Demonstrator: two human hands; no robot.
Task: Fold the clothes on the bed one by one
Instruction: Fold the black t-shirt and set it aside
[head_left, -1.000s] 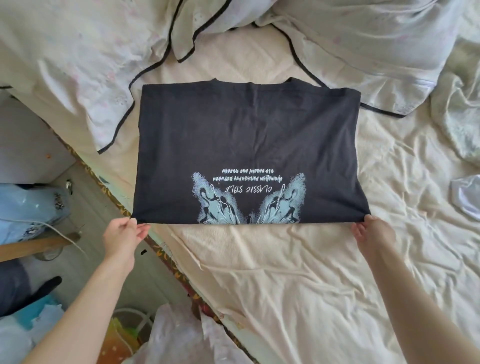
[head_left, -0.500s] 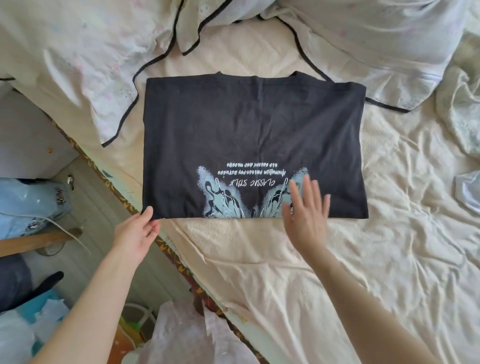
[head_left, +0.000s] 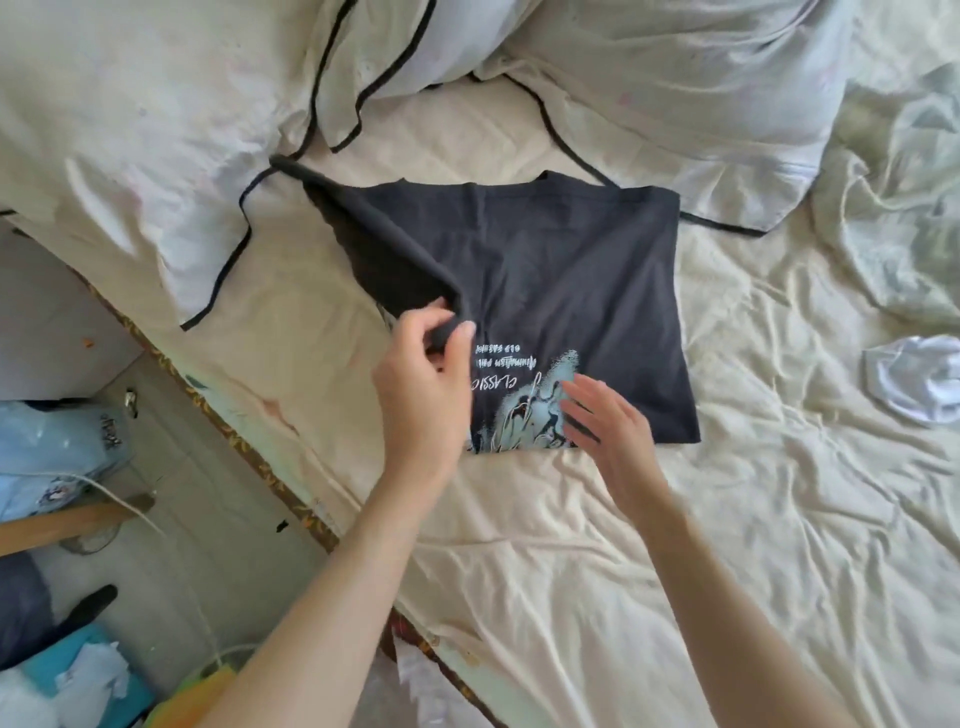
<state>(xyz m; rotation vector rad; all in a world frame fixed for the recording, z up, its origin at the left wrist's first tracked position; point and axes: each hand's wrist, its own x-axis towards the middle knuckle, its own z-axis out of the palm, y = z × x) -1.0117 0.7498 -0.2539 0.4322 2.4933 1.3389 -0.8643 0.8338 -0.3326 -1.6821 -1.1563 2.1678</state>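
Note:
A black T-shirt (head_left: 571, 280) with a pale blue butterfly print lies folded on the cream bed sheet (head_left: 675, 545). My left hand (head_left: 423, 395) pinches the shirt's near left corner and has lifted it up and over toward the middle, so the left part stands as a raised flap. My right hand (head_left: 608, 421) lies with straight fingers over the butterfly print near the shirt's front edge; I cannot tell whether it touches the cloth.
Two pillows with black piping, one (head_left: 156, 156) and another (head_left: 675, 93), lie behind the shirt. A crumpled pale cover (head_left: 893, 208) sits at the right, with a small white garment (head_left: 914, 379) below it. The bed's edge runs diagonally at the left, with floor clutter (head_left: 62, 457) beyond.
My left hand took the shirt's left corner and carried it up and rightward over the shirt. My right hand left the right corner and moved onto the print.

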